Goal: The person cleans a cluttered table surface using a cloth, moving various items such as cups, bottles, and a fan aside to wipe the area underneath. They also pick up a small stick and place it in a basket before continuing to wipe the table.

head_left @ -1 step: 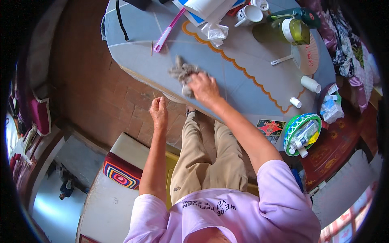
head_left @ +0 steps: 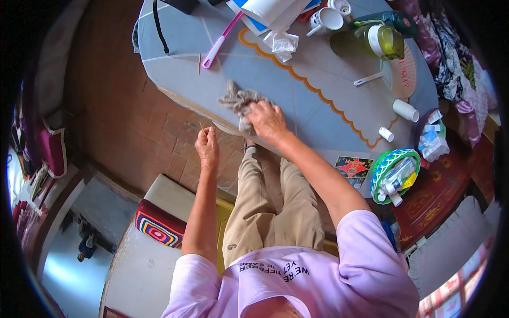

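Note:
My right hand is closed on a crumpled grey-brown cloth, pressing it on the tabletop close to the table's near left edge. Just off that edge, above the floor, my left hand pinches a thin light-coloured stick; only its tip shows beyond my fingers. A similar thin stick lies on the table, beside a pink-and-white handled tool.
Farther back are a crumpled tissue, a white mug and a green bottle. To the right stand a hand fan, white containers and a filled green-and-white basket. A cushion sits at lower left.
The cloth has shifted slightly under my right hand, its far end folding nearer to me. My left hand keeps its place with the stick.

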`<state>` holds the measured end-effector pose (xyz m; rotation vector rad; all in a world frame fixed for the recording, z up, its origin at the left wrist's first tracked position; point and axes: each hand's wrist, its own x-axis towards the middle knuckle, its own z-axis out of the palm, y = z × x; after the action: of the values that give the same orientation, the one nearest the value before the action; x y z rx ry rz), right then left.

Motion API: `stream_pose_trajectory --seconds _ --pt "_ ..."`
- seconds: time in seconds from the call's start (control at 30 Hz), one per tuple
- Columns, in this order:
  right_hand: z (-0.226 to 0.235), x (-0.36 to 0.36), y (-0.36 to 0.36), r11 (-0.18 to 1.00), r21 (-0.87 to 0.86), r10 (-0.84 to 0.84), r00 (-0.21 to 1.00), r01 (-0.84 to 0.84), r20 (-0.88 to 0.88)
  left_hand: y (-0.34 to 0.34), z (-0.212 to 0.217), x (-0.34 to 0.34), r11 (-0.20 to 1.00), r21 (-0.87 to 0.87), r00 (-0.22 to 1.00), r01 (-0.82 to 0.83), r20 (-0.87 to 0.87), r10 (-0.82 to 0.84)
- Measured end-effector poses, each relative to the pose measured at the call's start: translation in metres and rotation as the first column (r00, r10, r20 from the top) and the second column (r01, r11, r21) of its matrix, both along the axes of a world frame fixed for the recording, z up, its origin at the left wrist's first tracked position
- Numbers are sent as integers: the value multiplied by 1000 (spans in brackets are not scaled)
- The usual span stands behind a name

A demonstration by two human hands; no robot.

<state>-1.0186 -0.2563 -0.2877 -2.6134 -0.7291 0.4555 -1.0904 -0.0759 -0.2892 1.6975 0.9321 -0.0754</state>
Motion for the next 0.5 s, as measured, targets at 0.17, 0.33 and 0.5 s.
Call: stream_pose_trajectory --seconds 0.17,0.33,0.5 --pt "10 49 -8 999 7 32 999 -32 -29 10 -3 -12 999 16 999 30 -44 -29" --pt "-1 116 -1 967 85 -251 950 239 187 6 -12 -32 999 0 997 50 -62 -50" --pt "-1 36 41 999 8 -52 999 52 9 12 -11 -52 1000 -19 999 -21 -37 20"
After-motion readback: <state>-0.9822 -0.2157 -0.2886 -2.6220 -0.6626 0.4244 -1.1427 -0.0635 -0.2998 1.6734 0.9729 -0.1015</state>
